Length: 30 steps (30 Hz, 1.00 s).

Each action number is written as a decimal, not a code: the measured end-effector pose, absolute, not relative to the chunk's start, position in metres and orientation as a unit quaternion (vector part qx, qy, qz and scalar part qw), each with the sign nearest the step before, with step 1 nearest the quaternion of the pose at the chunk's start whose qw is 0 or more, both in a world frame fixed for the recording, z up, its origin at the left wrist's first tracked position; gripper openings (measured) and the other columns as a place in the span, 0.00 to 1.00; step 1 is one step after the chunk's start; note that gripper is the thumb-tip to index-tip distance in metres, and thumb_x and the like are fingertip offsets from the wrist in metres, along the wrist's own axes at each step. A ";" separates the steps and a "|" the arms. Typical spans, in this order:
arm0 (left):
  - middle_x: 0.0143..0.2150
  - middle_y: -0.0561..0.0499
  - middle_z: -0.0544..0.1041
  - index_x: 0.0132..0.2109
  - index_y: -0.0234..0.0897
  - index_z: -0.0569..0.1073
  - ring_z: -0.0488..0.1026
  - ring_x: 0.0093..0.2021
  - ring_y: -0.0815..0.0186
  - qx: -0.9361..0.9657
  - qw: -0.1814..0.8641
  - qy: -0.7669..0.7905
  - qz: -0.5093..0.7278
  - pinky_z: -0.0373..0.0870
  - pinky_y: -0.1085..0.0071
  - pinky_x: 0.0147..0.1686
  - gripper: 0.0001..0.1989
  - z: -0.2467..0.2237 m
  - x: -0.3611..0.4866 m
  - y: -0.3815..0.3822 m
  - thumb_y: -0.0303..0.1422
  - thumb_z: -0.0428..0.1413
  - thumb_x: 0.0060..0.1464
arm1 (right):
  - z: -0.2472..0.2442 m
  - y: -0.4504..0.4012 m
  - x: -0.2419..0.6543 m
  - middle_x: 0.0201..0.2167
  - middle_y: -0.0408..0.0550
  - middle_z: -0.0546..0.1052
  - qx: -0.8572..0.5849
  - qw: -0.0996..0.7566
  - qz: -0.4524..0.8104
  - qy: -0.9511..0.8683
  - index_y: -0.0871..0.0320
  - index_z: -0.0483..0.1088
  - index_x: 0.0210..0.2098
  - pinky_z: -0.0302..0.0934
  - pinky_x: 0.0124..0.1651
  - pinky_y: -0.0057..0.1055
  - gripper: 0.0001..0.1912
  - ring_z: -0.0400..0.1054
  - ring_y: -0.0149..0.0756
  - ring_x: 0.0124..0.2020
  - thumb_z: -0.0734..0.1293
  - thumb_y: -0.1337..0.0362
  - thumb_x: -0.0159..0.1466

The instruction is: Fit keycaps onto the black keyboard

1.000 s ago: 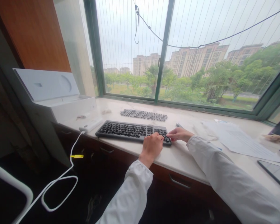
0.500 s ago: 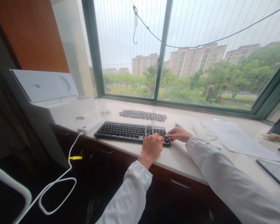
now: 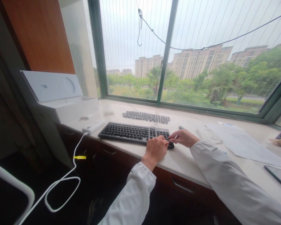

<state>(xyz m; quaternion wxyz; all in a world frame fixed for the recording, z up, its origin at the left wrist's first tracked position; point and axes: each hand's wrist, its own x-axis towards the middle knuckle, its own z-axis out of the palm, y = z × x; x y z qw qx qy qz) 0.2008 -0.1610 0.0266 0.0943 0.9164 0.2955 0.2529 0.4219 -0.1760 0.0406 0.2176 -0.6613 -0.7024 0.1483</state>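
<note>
A dark keyboard [image 3: 121, 131] lies along the front of the white sill. My left hand [image 3: 155, 149] bends over its lower right part, fingers curled against the number pad and front edge. Close by, my right hand [image 3: 184, 138] reaches in from the right, thumb and forefinger pinched at the pad's right edge. Whatever sits between those fingertips is too small to make out. Behind the keyboard, loose keycaps [image 3: 146, 116] are laid out in rows. Part of the number pad is hidden by my hands.
An open white box [image 3: 77, 109] stands at the left. A white power strip [image 3: 92, 126] with a white cable [image 3: 72, 170] lies before it. Papers [image 3: 243, 143], a clear plastic bag [image 3: 208, 132] and a dark-edged tablet [image 3: 278, 176] lie to the right. The window [image 3: 161, 81] is behind.
The whole view has shifted slightly, so things appear a little further right. Both hands stay at the number pad's right end, with slight finger movement.
</note>
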 end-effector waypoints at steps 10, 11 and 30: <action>0.45 0.50 0.76 0.43 0.43 0.77 0.74 0.40 0.65 0.910 0.101 0.311 0.257 0.69 0.68 0.41 0.17 0.025 0.201 -0.160 0.40 0.45 0.63 | 0.043 -0.175 0.425 0.30 0.49 0.79 -0.637 0.204 0.127 -0.732 0.56 0.80 0.34 0.64 0.37 0.31 0.19 0.73 0.41 0.33 0.73 0.49 0.50; 0.44 0.50 0.76 0.43 0.43 0.77 0.74 0.40 0.65 0.909 0.100 0.309 0.260 0.69 0.68 0.41 0.17 0.024 0.201 -0.160 0.40 0.45 0.63 | 0.043 -0.176 0.425 0.30 0.49 0.79 -0.636 0.202 0.125 -0.734 0.56 0.80 0.34 0.63 0.37 0.31 0.19 0.73 0.41 0.33 0.72 0.49 0.50; 0.40 0.51 0.77 0.40 0.44 0.78 0.74 0.38 0.64 0.909 0.088 0.303 0.273 0.69 0.67 0.39 0.17 0.019 0.202 -0.158 0.41 0.45 0.62 | 0.056 -0.172 0.417 0.24 0.47 0.77 -0.628 0.140 0.088 -0.760 0.55 0.80 0.29 0.59 0.32 0.29 0.14 0.70 0.37 0.28 0.73 0.52 0.51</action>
